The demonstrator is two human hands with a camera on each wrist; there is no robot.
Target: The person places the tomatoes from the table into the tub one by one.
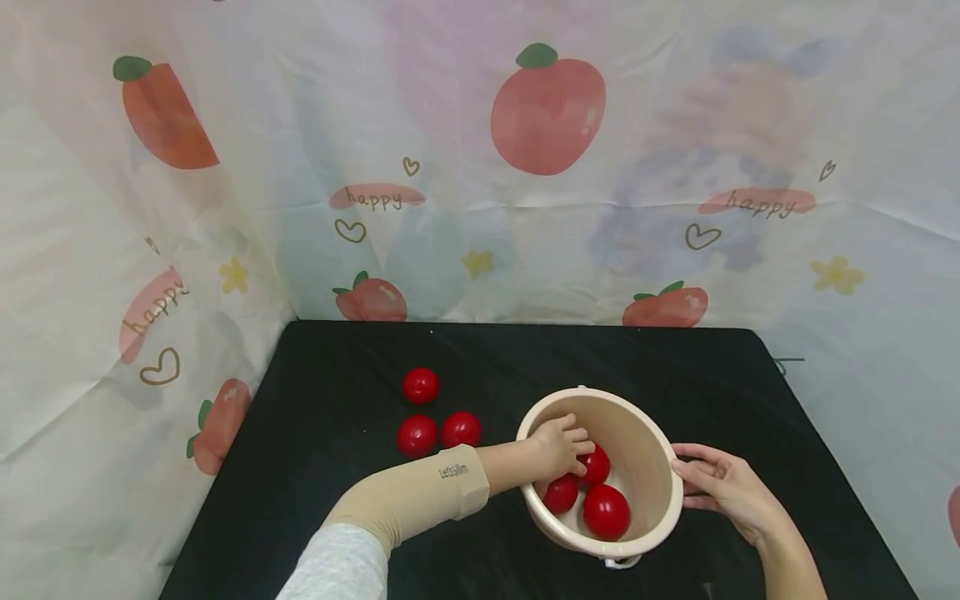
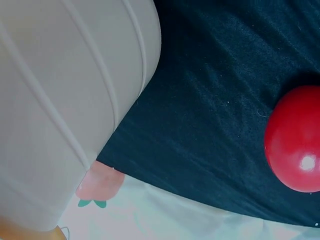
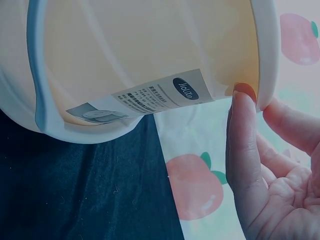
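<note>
A cream bucket [image 1: 652,533] stands tilted on the black cloth, its mouth toward the head camera. My left hand [image 1: 553,450] reaches over the rim into it, fingers spread beside a red ball [image 1: 596,465]. Two more balls lie inside, a red ball [image 1: 561,495] below that hand and another red ball [image 1: 607,512] near the front. My right hand [image 1: 723,487] pinches the bucket's right rim between thumb and fingers. The right wrist view shows the fingers [image 3: 245,135] against the outer wall, near a paper label [image 3: 165,95]. The left hand is out of sight in its own wrist view.
Left of the bucket, three red balls sit on the black cloth [image 1: 315,467]: a back ball [image 1: 421,386], a front ball [image 1: 417,436] and a right ball [image 1: 461,429], close to the left forearm. A printed curtain [image 1: 465,233] hangs behind and at the sides.
</note>
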